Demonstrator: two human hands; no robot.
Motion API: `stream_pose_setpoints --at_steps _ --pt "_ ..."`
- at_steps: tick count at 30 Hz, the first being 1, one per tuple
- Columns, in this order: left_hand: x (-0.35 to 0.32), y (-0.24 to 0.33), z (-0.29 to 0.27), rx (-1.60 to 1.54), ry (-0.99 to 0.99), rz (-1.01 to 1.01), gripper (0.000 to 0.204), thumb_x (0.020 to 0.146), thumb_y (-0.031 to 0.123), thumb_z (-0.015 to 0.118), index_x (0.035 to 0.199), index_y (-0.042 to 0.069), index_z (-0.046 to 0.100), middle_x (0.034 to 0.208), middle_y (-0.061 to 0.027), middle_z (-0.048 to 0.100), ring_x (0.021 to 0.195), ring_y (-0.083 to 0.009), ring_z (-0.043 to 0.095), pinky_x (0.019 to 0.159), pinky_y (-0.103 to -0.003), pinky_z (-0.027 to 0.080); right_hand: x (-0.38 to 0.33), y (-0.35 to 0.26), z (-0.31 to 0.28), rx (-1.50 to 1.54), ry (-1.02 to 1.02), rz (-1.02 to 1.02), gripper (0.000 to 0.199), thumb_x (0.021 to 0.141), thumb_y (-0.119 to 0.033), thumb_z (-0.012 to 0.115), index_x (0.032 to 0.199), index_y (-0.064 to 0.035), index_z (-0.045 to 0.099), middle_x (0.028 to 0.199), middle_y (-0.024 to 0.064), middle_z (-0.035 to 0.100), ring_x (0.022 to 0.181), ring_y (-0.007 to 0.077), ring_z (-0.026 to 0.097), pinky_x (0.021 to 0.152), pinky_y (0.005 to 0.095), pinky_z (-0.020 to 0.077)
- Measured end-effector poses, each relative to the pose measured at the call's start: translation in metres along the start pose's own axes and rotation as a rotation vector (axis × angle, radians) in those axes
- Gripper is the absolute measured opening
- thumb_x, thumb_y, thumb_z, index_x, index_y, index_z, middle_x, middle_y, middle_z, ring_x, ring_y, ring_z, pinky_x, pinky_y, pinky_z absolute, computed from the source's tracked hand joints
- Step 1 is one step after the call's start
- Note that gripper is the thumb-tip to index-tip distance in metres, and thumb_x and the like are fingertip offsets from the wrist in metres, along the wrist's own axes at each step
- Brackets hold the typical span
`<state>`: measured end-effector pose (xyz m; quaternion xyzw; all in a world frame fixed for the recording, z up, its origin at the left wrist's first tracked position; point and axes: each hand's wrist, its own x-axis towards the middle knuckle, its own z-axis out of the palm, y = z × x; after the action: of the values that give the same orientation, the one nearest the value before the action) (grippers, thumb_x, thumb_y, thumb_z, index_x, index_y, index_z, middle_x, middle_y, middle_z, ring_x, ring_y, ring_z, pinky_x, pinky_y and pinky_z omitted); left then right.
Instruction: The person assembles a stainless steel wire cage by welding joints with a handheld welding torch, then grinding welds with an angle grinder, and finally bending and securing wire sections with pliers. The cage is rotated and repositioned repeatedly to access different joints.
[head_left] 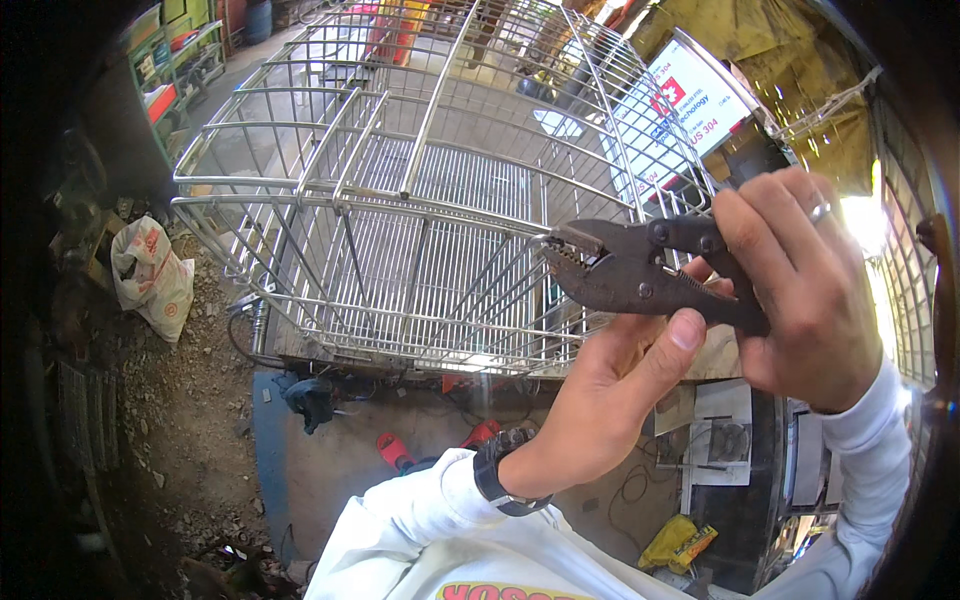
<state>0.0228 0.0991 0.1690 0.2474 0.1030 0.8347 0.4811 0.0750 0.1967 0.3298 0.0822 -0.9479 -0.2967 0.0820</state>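
In front of me stands a silver wire cage (430,205) with a slatted wire floor. Dark locking pliers (625,290) are in my right hand (810,290), its fingers wrapped round the handles. My left hand (630,385) is closed about the pliers from below, its thumb near the lower handle and a fingertip showing between the handles. The toothed jaws point left at the cage's near upper rim wire. The jaws look parted; whether they touch the wire I cannot tell. Part of my left fingers is hidden behind the tool.
The cage rests on a bench (720,355). A white sack (150,275) lies on rubble at the left. A printed white panel (680,110) stands behind the cage at the right. Below are a yellow bag (678,543) and cables on the floor.
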Motion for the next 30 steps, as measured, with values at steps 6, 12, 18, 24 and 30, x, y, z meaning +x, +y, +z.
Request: stream_pose_setpoints --at_steps 6,12,18,24,30 --pt "0.011 0.005 0.008 -0.142 0.05 -0.043 0.06 0.109 0.04 0.045 0.149 -0.005 0.038 0.141 -0.0179 0.056 0.131 -0.0265 0.054 0.114 -0.043 0.038 0.006 0.026 0.001 0.051 -0.177 -0.048 0.057 0.064 0.002 0.072 0.119 0.0042 0.057 0.107 0.0192 0.059 0.103 0.0422 0.057 0.091 0.0509 0.0472" --pt "0.011 0.009 0.011 -0.062 0.146 -0.064 0.058 0.109 0.042 0.045 0.144 -0.004 0.046 0.134 -0.0174 0.062 0.128 -0.0275 0.058 0.109 -0.042 0.045 -0.001 0.023 0.017 0.017 -0.116 -0.061 0.067 0.06 0.002 0.071 0.125 0.0046 0.055 0.116 0.0186 0.057 0.111 0.0412 0.055 0.098 0.0505 0.0447" --pt "0.006 0.012 0.008 -0.17 0.147 -0.077 0.05 0.108 0.037 0.048 0.136 -0.004 0.053 0.127 -0.017 0.065 0.118 -0.0299 0.065 0.104 -0.042 0.051 0.0 0.007 0.015 -0.043 -0.067 -0.027 0.068 0.061 0.0 0.071 0.127 0.0051 0.055 0.116 0.018 0.056 0.111 0.0394 0.053 0.097 0.0491 0.0435" --pt "0.005 0.006 0.002 -0.213 0.121 -0.056 0.047 0.108 0.035 0.05 0.131 -0.006 0.057 0.123 -0.0159 0.066 0.109 -0.026 0.07 0.096 -0.036 0.058 -0.002 0.003 0.005 0.016 -0.106 0.012 0.055 0.065 -0.001 0.072 0.118 0.0042 0.057 0.108 0.0161 0.057 0.101 0.037 0.055 0.089 0.0464 0.0441" --pt "0.001 0.008 0.009 0.01 0.102 -0.02 0.05 0.107 0.038 0.046 0.137 -0.001 0.052 0.135 -0.013 0.06 0.122 -0.0285 0.061 0.103 -0.045 0.047 -0.003 -0.003 0.004 0.052 -0.022 0.01 0.044 0.068 -0.001 0.074 0.109 0.0025 0.058 0.101 0.0153 0.058 0.094 0.0357 0.057 0.085 0.0447 0.0442"
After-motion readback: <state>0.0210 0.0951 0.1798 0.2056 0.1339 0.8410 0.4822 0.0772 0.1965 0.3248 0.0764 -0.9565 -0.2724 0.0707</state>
